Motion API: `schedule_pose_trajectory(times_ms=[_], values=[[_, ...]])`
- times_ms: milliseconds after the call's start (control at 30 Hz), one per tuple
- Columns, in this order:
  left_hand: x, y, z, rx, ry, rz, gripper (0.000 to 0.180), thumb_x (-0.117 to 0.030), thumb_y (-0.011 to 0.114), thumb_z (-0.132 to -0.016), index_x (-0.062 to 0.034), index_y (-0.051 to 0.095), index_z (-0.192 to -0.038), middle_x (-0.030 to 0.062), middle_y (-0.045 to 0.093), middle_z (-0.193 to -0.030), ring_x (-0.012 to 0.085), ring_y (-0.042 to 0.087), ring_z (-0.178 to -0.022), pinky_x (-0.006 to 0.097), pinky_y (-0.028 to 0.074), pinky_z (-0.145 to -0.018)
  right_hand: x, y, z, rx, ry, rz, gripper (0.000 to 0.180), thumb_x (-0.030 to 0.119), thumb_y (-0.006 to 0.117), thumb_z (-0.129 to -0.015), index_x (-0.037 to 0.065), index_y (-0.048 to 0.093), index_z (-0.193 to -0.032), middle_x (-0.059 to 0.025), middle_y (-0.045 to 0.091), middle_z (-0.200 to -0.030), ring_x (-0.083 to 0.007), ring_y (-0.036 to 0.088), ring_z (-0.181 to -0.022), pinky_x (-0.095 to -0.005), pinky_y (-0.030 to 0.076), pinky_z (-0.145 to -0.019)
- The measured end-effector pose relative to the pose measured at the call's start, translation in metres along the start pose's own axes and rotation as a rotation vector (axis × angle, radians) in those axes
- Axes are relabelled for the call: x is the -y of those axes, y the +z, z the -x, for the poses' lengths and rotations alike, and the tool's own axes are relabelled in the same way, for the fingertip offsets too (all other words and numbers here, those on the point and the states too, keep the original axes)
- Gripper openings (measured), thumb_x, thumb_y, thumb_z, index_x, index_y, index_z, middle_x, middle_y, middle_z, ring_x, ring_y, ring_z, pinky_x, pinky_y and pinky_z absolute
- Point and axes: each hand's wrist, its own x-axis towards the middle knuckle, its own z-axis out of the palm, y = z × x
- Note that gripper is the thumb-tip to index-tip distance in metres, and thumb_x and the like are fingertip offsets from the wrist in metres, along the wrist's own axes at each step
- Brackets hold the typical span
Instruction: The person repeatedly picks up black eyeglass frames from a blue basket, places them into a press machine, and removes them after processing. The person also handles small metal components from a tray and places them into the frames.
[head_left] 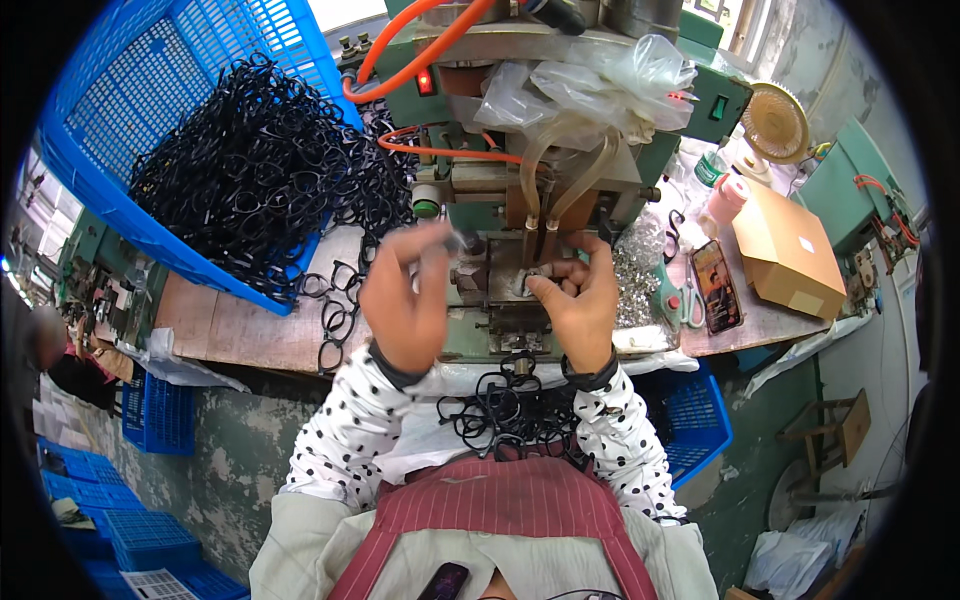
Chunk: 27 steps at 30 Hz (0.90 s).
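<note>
The left hand [405,300] is raised before the press [520,210], fingers pinched on something small and blurred; what it is cannot be told. The right hand [575,295] rests at the press's die, thumb and fingers closed narrowly on a small metal part [532,278]. Between the wrists, near the lap, lies a heap of black frames [505,410]. More frames [260,170] fill the blue crate [120,110] beyond the left hand, some spilling onto the surface [250,335]. Right of the right hand lie scissors [675,295] and a cardboard box [785,250].
</note>
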Motion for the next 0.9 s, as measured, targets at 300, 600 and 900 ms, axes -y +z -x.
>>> schedule_pose_trajectory(times_ms=[300, 600, 900], values=[[-0.005, -0.006, -0.021, 0.054, -0.177, 0.135, 0.022, -0.016, 0.054, -0.1, 0.0029, 0.061, -0.111, 0.008, 0.067, -0.099, 0.0129, 0.064, -0.086, 0.026, 0.051, -0.079, -0.019, -0.011, 0.005, -0.154, -0.33, 0.124, 0.012, -0.002, 0.071, -0.077, 0.003, 0.073, -0.088, -0.0099, 0.068, -0.085, -0.0189, 0.061, -0.077, -0.029, 0.047, -0.068], [-0.006, -0.006, -0.007, -0.001, -0.082, -0.002, 0.023, -0.019, 0.057, -0.098, 0.0017, 0.062, -0.105, 0.0085, 0.068, -0.087, 0.0155, 0.065, -0.083, 0.026, 0.05, -0.075, -0.031, 0.001, 0.003, -0.216, -0.311, 0.112, 0.029, 0.002, 0.08, -0.069, 0.002, 0.069, -0.096, -0.0064, 0.063, -0.085, -0.0166, 0.06, -0.076, -0.0282, 0.048, -0.07], [-0.007, -0.008, -0.024, 0.065, -0.168, 0.087, 0.02, -0.012, 0.054, -0.099, 0.004, 0.062, -0.107, 0.0097, 0.067, -0.099, 0.0169, 0.066, -0.091, 0.028, 0.053, -0.082, -0.031, 0.026, 0.002, -0.211, -0.133, -0.297, 0.049, -0.007, 0.077, -0.07, -0.005, 0.054, -0.113, -0.009, 0.062, -0.095, -0.0128, 0.062, -0.083, -0.025, 0.051, -0.076]])
